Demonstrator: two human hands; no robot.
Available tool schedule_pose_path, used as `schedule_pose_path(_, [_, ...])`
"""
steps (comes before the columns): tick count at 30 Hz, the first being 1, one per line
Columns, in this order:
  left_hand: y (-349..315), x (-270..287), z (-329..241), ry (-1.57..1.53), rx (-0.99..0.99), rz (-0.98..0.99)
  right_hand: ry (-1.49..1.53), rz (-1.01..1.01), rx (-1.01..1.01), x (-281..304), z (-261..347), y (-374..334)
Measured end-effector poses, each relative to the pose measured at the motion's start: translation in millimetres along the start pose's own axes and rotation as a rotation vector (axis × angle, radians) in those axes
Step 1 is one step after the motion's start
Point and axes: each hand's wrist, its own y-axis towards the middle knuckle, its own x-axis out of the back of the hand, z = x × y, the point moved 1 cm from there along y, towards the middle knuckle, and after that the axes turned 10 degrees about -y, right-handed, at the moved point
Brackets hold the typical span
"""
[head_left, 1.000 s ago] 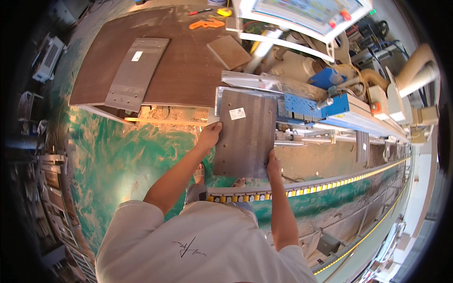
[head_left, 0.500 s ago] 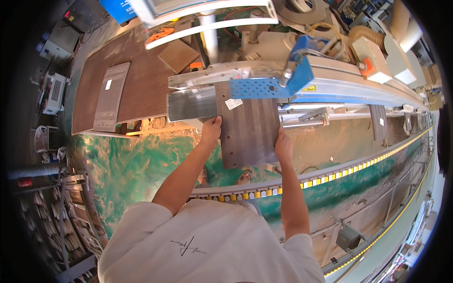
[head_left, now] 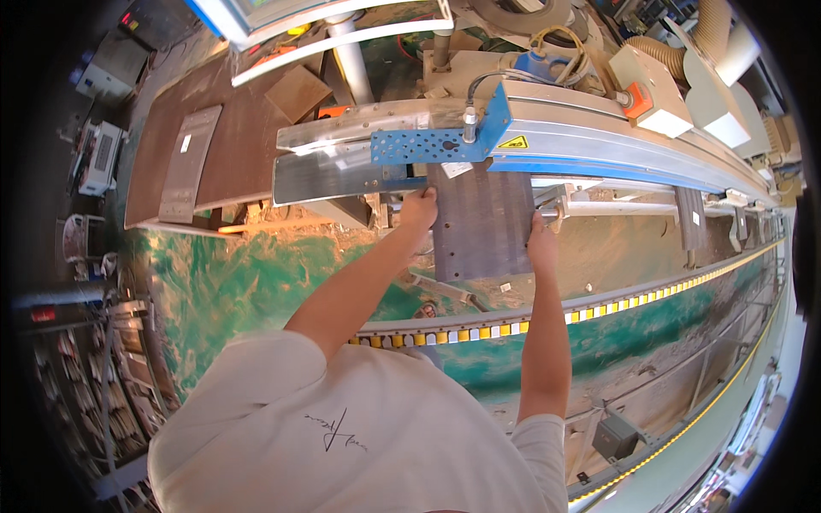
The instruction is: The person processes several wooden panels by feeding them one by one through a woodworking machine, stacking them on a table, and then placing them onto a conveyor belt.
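A dark brown wooden panel (head_left: 484,224) with small holes along its left and near edges is held level between my two hands. My left hand (head_left: 417,212) is closed on its left edge, and my right hand (head_left: 542,244) grips the right edge. The panel's far end goes in under the blue-edged machine beam (head_left: 590,141), which hides it. A white label (head_left: 457,169) shows partly beside the blue perforated bracket (head_left: 415,147). Left of the panel lies the machine's shiny metal plate (head_left: 321,181).
Another panel (head_left: 190,167) lies on the brown table (head_left: 154,150) at the left. A further panel (head_left: 690,221) sits along the machine at the right. Close before me runs a rail with yellow and white blocks (head_left: 479,333). Dust covers the green floor (head_left: 231,282).
Both hands have carried the panel to the right along the machine, past the metal plate. Its far end and label are now partly under the beam. The view has shifted too.
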Motion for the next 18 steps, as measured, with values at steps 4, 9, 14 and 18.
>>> schedule_pose_path(4, [-29, -46, -31, 0.1, 0.031, -0.07, 0.013, -0.297, -0.051, 41, 12, -26])
schedule_pose_path(9, [-12, -28, -35, 0.074, -0.064, 0.186, 0.196, -0.486, 0.17, 38, 39, -125])
schedule_pose_path(14, [-30, 160, -12, -0.309, 0.154, 0.684, 0.533, -0.185, 0.088, -27, 41, -258])
schedule_pose_path(18, [8, 394, 52, -0.683, 0.166, 0.228, 0.555, -0.109, -0.005, -78, 85, -324])
